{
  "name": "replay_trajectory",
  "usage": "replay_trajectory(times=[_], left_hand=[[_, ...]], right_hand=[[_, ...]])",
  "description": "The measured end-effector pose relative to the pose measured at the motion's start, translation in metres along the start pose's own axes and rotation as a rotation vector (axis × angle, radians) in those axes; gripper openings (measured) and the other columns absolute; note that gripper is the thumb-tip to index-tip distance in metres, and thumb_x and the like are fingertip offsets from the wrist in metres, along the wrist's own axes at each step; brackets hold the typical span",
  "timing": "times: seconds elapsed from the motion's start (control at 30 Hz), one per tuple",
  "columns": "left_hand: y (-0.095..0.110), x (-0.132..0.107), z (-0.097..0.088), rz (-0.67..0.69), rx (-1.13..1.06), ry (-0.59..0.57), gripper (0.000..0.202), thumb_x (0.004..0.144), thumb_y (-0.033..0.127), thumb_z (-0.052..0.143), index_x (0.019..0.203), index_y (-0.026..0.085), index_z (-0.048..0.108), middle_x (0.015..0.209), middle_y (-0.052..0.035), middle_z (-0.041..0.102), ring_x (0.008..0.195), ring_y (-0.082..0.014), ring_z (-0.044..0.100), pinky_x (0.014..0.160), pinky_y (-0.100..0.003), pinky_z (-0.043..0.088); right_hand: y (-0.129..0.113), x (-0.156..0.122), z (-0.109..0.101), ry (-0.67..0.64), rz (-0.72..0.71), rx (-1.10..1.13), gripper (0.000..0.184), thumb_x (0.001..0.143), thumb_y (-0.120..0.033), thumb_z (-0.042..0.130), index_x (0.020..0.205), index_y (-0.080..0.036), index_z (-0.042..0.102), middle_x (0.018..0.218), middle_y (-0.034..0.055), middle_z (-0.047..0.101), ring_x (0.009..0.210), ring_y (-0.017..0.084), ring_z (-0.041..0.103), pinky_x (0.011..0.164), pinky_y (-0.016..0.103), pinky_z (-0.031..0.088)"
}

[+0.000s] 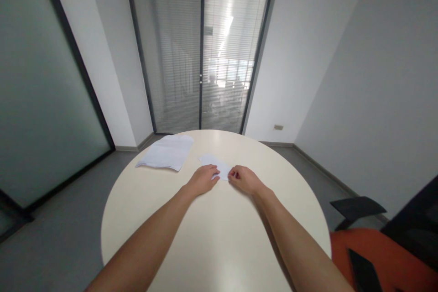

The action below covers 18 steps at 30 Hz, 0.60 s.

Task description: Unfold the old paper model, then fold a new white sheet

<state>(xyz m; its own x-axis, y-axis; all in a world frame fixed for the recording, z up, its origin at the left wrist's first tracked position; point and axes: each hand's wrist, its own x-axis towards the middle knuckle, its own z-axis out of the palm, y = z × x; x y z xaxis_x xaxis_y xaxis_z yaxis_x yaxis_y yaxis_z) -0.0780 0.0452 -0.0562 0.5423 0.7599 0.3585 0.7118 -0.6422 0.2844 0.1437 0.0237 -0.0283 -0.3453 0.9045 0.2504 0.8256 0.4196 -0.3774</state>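
The left hand (204,180), digits apart, and right hand (244,179), curled, grip unclear, touch small white paper (224,171) between them, extending far left.

Above the desk (219,232) I see, over my feed, two bare forearms (159,226) tapering to slim wrists (265,193) and bare hands (203,179) with slender fingers (212,169).
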Motion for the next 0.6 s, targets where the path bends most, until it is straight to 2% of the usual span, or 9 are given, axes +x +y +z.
replay_trajectory(times=[0.27,0.4,0.5,0.6], left_hand=[[0.004,0.001,-0.001,0.068,-0.055,0.001,0.025,0.093,0.021,0.054,0.11,0.019,0.072,0.126,-0.0083,0.068,0.117,-0.0224,0.062,0.105,-0.035,0.045],[0.006,0.0,-0.006,0.162,-0.075,-0.017,0.032,0.094,0.016,0.049,0.118,0.023,0.069,0.121,-0.0042,0.07,0.112,-0.0198,0.063,0.1,-0.032,0.048],[0.008,-0.002,-0.01,0.221,-0.061,-0.047,0.036,0.094,0.014,0.047,0.12,0.026,0.069,0.125,-0.0036,0.068,0.115,-0.0199,0.061,0.102,-0.033,0.046],[0.01,-0.004,-0.013,0.241,-0.037,-0.071,0.034,0.095,0.019,0.047,0.119,0.027,0.071,0.131,-0.0051,0.065,0.117,-0.0217,0.06,0.103,-0.035,0.046]], right_hand=[[0.0,0.001,0.002,-0.002,0.057,0.006,0.016,0.084,-0.027,0.059,0.086,-0.019,0.072,0.086,0.0049,0.072,0.073,0.015,0.061,0.067,0.024,0.041],[0.0,0.002,0.003,-0.007,0.076,0.018,0.015,0.083,-0.025,0.058,0.086,-0.018,0.072,0.085,0.0054,0.072,0.073,0.016,0.061,0.067,0.024,0.041],[0.001,0.002,0.003,-0.004,0.094,0.034,0.015,0.083,-0.025,0.058,0.085,-0.018,0.071,0.083,0.0058,0.073,0.073,0.016,0.061,0.067,0.024,0.041],[0.001,0.002,0.003,-0.004,0.101,0.044,0.014,0.083,-0.025,0.058,0.083,-0.018,0.071,0.082,0.0062,0.073,0.072,0.016,0.061,0.066,0.025,0.042]])
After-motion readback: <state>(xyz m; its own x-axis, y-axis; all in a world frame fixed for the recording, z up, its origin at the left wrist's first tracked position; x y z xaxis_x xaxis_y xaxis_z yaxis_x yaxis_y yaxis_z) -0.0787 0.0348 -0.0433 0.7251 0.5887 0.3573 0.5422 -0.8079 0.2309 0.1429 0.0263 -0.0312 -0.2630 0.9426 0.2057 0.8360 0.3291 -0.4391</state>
